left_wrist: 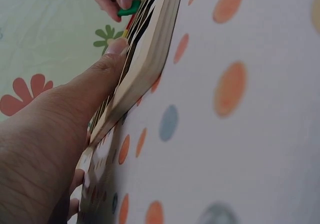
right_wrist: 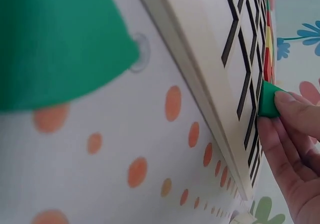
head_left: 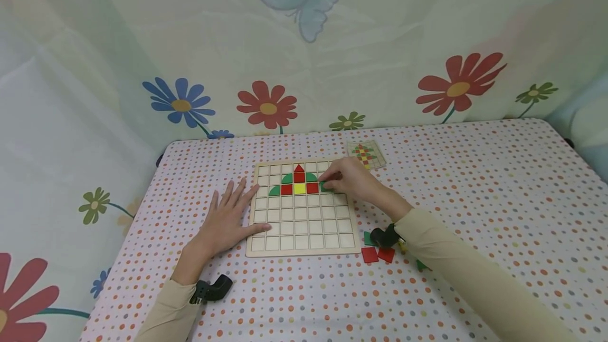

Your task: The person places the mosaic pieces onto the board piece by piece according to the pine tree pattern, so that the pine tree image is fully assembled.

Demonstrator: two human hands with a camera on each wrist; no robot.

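A wooden grid board (head_left: 304, 228) lies on the table with red, green and yellow tiles set in its upper squares. A red triangle (head_left: 298, 168) tops the pattern, and a yellow square tile (head_left: 300, 188) sits between two red ones. My right hand (head_left: 353, 178) pinches a green quarter-circle tile (right_wrist: 268, 99) between thumb and fingers, right at the square beside the right-hand red tile. With fingers spread, my left hand (head_left: 230, 220) rests at the board's left edge, its thumb (left_wrist: 112, 59) over the frame.
A pattern card (head_left: 367, 154) lies behind the board's right corner. Several loose tiles, among them a red square (head_left: 369, 255) and a green piece (head_left: 368, 239), lie right of the board, partly beneath the right forearm. A flowered cloth (head_left: 361, 67) hangs behind the dotted table.
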